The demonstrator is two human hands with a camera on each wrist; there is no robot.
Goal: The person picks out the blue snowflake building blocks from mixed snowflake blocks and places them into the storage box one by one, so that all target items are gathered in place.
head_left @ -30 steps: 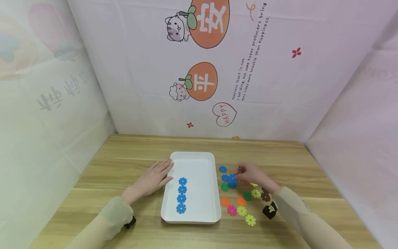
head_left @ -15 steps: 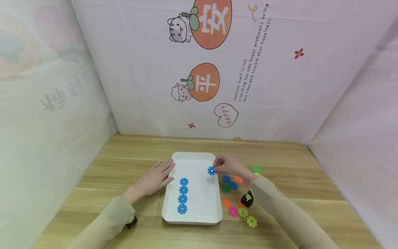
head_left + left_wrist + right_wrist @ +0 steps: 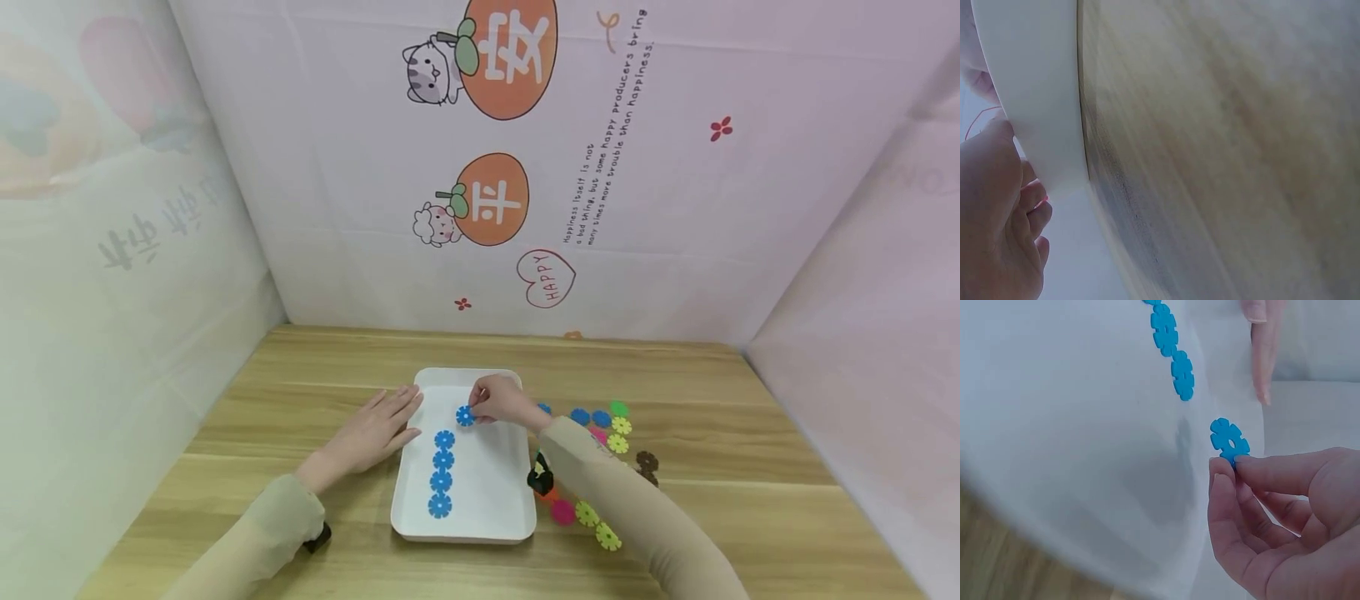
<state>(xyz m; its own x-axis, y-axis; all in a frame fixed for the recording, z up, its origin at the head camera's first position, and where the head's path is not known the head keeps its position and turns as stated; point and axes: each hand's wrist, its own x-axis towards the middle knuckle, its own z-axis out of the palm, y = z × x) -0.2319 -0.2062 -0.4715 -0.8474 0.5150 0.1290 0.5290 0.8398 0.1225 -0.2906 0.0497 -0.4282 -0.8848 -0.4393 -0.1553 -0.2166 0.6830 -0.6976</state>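
While our left hand (image 3: 367,435) rests, fingers straight, against the white tray (image 3: 487,492), our right hand (image 3: 501,400) pinches a blue disc (image 3: 461,417) over it, low centre of the frame, near four aligned blue discs (image 3: 442,464).

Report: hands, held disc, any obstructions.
Right hand pinches blue disc over white tray. Left hand rests at tray's left rim. Four blue discs lined up inside. Nothing visible in the way.

One white tray (image 3: 487,483), eight blue notched discs (image 3: 441,488) and two pink discs (image 3: 563,512) show. Partly hidden, yellow discs (image 3: 606,541) number at least four.
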